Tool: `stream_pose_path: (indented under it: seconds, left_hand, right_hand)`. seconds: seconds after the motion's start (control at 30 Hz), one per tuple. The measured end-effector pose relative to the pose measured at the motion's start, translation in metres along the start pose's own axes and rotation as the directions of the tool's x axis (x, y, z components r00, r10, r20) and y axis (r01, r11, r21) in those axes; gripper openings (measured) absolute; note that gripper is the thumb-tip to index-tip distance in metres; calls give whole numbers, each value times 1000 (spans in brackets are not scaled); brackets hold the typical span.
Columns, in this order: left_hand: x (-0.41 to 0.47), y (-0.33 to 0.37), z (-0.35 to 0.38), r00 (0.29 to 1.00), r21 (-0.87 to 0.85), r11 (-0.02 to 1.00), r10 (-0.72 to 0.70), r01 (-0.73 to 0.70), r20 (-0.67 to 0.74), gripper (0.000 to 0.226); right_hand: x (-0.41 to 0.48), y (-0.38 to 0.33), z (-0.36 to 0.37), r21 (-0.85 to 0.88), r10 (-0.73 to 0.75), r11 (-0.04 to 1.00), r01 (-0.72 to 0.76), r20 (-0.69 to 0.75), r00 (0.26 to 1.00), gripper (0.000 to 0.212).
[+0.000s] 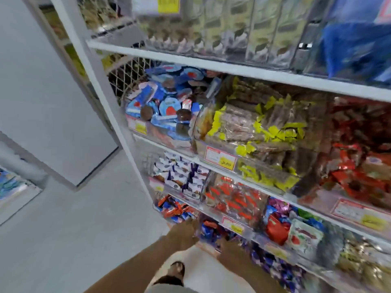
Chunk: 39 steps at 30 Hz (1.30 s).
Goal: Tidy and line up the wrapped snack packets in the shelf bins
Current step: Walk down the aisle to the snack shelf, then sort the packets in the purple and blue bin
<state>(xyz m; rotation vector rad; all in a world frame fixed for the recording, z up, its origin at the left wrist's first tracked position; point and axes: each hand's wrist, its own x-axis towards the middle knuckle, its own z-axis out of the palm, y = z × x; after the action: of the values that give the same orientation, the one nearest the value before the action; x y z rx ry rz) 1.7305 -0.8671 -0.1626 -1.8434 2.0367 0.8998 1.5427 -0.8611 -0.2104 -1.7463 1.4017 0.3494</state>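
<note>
Two hands reach down and forward to a low shelf, the left hand [183,231] and the right hand [231,250] a little apart, each at one side of a clear bin [200,236]. Motion blur hides the fingers, so whether they grip the bin or only touch it cannot be told. Nearer than the hands, below and between the forearms, a sandalled foot [176,270] stands on the pale floor [84,229]. Between the hands, inside that bin, lie the blue and red wrapped packets [211,229] in a loose heap. Just beyond the right hand, on the same level, is a blurred mass of purple-blue packets [275,266]. Just above the left hand sits a bin of orange and blue packets [175,208]. Up and right of the right hand are a heap of mixed bright packets [296,228] and, one tier higher, a bin of red-printed packets [234,199]. Above the left hand on that tier are white and purple packets [182,174]. Farther up, above both hands, a bin of brown packets with yellow ends [260,127] carries a red and yellow price tag [220,158] on its front. Left of it blue round packets [167,102] lie jumbled, and right of it are red packets [359,166]. Highest and farthest, pale green boxes [232,24] stand in a row beside a blue bag [355,43].
</note>
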Motion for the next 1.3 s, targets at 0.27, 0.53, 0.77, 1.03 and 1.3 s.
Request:
stream_pose_path:
  seconds: [0.27,0.53,0.77,1.03,1.3]
  left_hand:
    - [7,-20,14,978,64,988,128,-140,162,58]
    - [67,10,87,977,169,964,190,-204,96,46]
    - [141,14,167,916,259,918,352,-299,-190,47]
    - [244,-14,224,649,313,769,638,-557,-415,31]
    - [271,-39,236,383,372,671,700,-641,-603,23]
  right_hand:
    - [-16,-24,11,144,85,986,-83,-5,996,59]
    - [8,44,22,106,131,988,-117,-136,982,41]
    - [84,125,61,-22,116,990,-138,-417,902,43]
    - [159,189,101,-213,-255,967,141,-788,560,47]
    - [192,203,108,-404,-432,902,153,-841,325,32]
